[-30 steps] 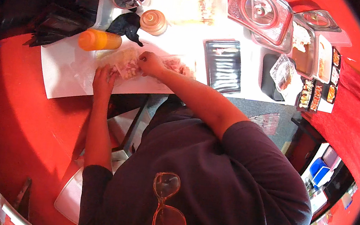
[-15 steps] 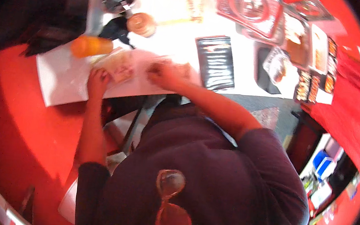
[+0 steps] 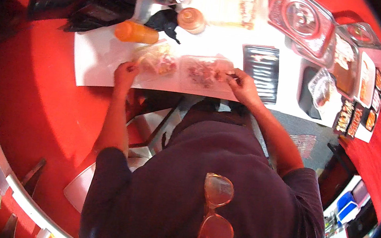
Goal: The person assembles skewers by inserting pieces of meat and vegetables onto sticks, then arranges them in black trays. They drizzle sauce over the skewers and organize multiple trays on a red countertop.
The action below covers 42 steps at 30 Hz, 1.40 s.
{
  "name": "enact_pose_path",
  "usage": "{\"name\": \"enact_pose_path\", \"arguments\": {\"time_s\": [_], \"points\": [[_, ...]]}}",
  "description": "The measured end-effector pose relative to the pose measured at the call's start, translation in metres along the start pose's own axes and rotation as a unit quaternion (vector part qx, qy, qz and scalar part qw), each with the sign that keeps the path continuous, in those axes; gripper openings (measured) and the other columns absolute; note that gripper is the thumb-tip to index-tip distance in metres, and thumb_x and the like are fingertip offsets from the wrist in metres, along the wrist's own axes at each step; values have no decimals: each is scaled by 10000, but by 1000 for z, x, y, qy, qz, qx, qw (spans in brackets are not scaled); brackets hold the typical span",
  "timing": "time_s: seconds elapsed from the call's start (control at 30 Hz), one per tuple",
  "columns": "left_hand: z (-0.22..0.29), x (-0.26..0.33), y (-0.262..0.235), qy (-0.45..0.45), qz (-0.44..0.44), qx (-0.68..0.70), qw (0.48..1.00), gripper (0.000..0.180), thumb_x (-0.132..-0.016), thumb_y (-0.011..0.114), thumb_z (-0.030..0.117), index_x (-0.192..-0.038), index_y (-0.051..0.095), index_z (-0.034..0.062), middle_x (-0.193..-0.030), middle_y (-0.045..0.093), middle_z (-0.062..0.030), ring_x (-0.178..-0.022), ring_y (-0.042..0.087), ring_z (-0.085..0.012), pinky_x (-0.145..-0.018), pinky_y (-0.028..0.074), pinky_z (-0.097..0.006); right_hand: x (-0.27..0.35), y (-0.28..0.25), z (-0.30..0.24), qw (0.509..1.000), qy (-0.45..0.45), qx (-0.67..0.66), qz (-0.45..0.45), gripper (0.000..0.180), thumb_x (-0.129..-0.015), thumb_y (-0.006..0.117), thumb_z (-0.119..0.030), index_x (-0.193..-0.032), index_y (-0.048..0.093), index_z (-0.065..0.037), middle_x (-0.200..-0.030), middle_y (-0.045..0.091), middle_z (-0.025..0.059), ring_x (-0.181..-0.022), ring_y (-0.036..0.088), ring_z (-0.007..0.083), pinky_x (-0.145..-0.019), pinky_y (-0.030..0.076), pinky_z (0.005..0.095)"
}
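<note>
A clear plastic container [image 3: 181, 78] lies on the white table in front of me, apparently opened flat into two halves. Pale, mixed food [image 3: 160, 61] fills the left half, and reddish-brown shredded or chopped food [image 3: 202, 74] is spread in the right one. At the container's left edge, my left hand [image 3: 125, 74] has its fingers curled closed on the rim. My right hand [image 3: 244, 86] is pinched at the right end, beside the reddish food; whatever sits between thumb and fingers is too small to make out.
An orange squeeze bottle [image 3: 137, 33], a black cloth [image 3: 165, 22] and a round brownish jar [image 3: 191, 20] stand behind the container. To the right are a dark ridged tray [image 3: 261, 73], clear lidded boxes [image 3: 303, 20] and a small clear pack [image 3: 322, 86].
My right hand has moved rightward from over the reddish food to the container's right end. The left hand stays at the left edge. The whole view has shifted with my head.
</note>
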<state>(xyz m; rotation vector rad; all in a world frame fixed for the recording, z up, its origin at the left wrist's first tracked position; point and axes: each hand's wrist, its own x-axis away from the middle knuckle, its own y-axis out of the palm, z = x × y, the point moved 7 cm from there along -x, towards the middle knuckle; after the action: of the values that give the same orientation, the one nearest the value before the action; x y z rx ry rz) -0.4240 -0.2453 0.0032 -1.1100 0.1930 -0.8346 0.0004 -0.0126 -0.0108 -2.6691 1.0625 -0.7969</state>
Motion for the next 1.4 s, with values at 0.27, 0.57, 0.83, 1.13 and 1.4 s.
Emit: {"name": "enact_pose_path", "arguments": {"time_s": [0.27,0.57,0.83,1.13,1.4], "points": [[194,77,54,77,-202,170,961,289,-911,758,184,-1141,740,11,-1041,734,-88,-912,667,-164,-830,535,-317,50,-61,74,997,42,-23,59,277,-939,677,-191,-1155,686,-17,-999,760,153,-862,734,243,-796,573,363],[390,84,258,398,-129,122,900,263,-857,751,101,-1099,700,13,-1105,696,-141,-937,666,-325,-829,540,-410,88,-131,133,997,35,19,69,269,-941,649,-148,-1166,677,-1,-999,755,159,-854,738,254,-792,576,376],[404,83,277,445,-31,50,894,341,-772,820,89,-1090,705,43,-1128,653,-111,-1060,620,-336,-924,521,-430,98,-149,133,997,32,27,69,226,-925,653,-126,-1120,677,-15,-987,722,176,-858,728,310,-793,575,416],[372,70,285,371,-38,33,927,329,-797,810,127,-1086,715,3,-1087,639,-148,-1064,625,-345,-926,524,-427,30,-144,71,951,-90,278,106,260,-898,684,-163,-1151,666,-105,-1076,663,154,-982,690,369,-823,576,477],[360,78,236,321,8,91,943,356,-837,798,301,-1051,731,25,-1125,666,-177,-1120,620,-382,-974,508,-468,-20,-133,91,898,-163,389,124,279,-850,669,-122,-1127,674,-144,-1055,635,97,-985,679,321,-808,583,463]]}}
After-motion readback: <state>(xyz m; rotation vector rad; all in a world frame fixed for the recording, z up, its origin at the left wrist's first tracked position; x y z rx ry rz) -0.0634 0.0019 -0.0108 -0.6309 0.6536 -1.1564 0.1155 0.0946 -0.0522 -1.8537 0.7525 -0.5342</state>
